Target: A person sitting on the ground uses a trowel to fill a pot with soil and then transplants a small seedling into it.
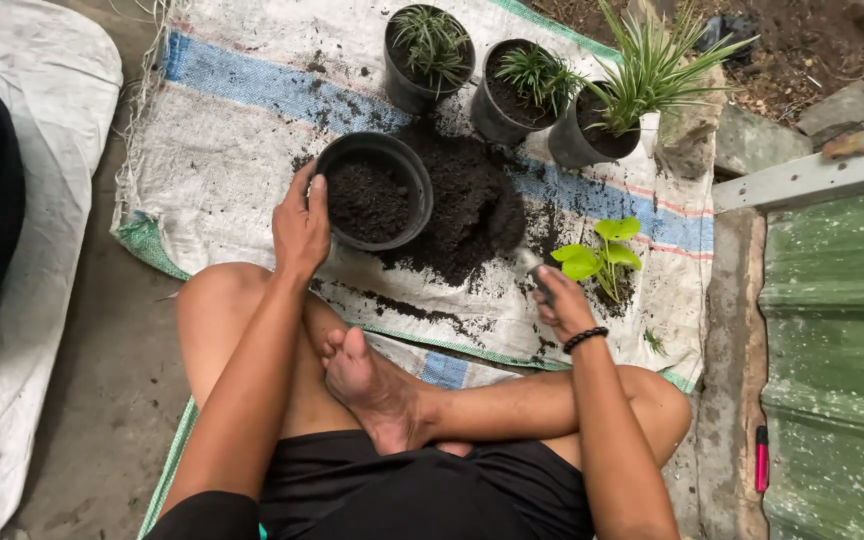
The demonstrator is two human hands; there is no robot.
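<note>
I sit cross-legged on a white woven sack with blue stripes. My left hand grips the near rim of a black plastic pot partly filled with dark soil. My right hand is shut on the handle of a small metal trowel, whose blade points toward a heap of loose soil beside the pot. A small seedling with bright green leaves lies on the sack just right of my right hand.
Three black pots with spiky green plants stand along the sack's far edge. A green corrugated sheet lies at the right, with a red pen on the concrete strip beside it. A white cloth covers the left.
</note>
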